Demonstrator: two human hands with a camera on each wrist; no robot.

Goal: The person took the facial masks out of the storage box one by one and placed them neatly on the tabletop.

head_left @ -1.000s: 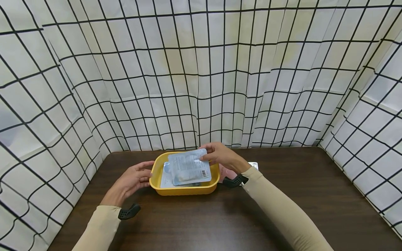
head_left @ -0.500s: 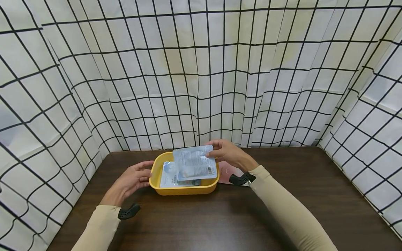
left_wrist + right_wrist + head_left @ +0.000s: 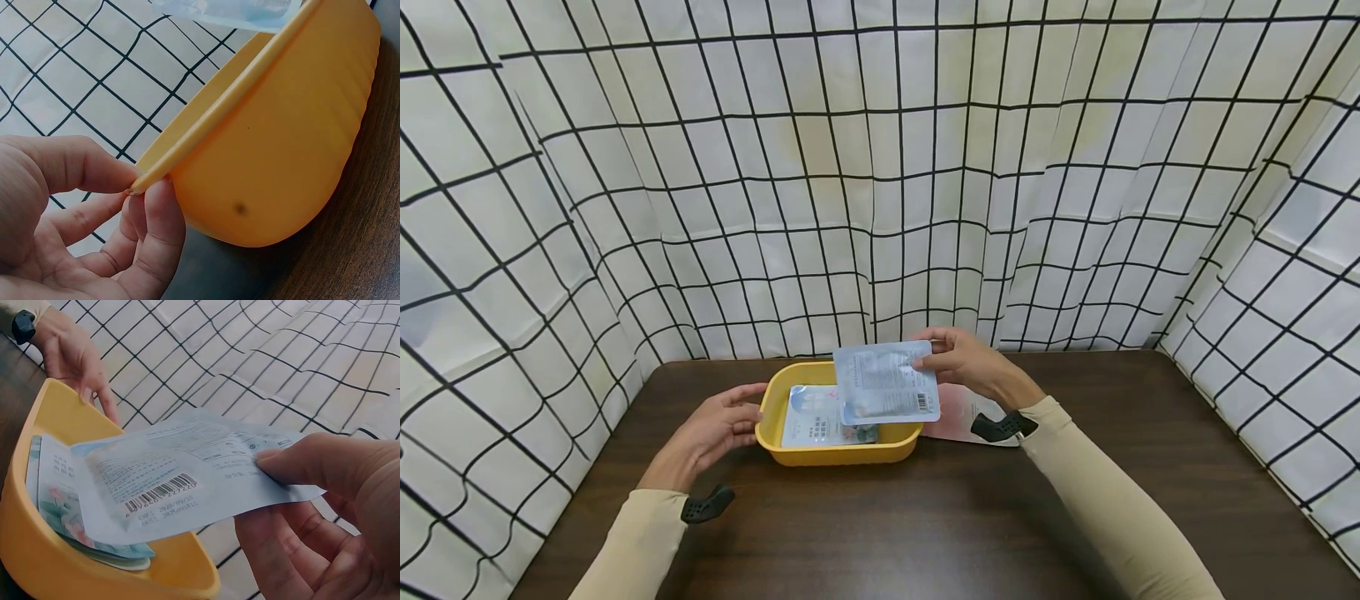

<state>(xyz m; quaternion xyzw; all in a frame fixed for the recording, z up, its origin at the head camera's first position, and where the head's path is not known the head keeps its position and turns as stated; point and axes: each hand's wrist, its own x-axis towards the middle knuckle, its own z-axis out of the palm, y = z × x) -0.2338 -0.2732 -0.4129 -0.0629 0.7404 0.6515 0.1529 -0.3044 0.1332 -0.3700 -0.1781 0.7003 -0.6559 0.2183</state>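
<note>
My right hand (image 3: pixel 970 362) pinches a light blue sheet mask packet (image 3: pixel 886 383) by its edge, thumb on top and fingers beneath. Text and a barcode show on the packet's upper face in the right wrist view. It hangs over the right part of a yellow plastic basket (image 3: pixel 842 456). At the basket's left end, my left hand (image 3: pixel 718 429) pinches the rim (image 3: pixel 206 128) between thumb and fingers. Other flat packets (image 3: pixel 59 487) with floral print lie inside the basket, partly hidden by the held one.
A pink packet (image 3: pixel 958 417) lies on the dark wooden table (image 3: pixel 850 533) just right of the basket, partly under my right wrist. White cloth with a black grid (image 3: pixel 880 208) stands behind the table and along both sides.
My right hand has carried the blue packet to the right and slightly up, uncovering more of the packets in the basket. The left hand stays at the rim.
</note>
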